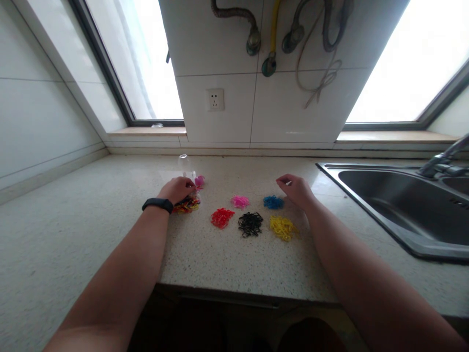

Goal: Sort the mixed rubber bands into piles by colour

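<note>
My left hand (178,189), with a black band on the wrist, is closed over a mixed pile of coloured rubber bands (186,205); its fingertips are partly hidden and I cannot make out what they hold. Just beyond it are a clear plastic container (183,165) and a pink piece (199,182). My right hand (295,189) is beside the blue rubber bands (273,202), thumb and fingers pinched together, contents too small to see. Between the hands lie separate heaps of pink rubber bands (240,201), red rubber bands (222,217), black rubber bands (250,224) and yellow rubber bands (282,228).
A speckled stone counter (227,264) carries everything, its front edge close to me. On the right a steel sink (388,205) is set in, with a faucet (443,159). A tiled wall with a socket (215,99) and hoses (252,39) rises behind.
</note>
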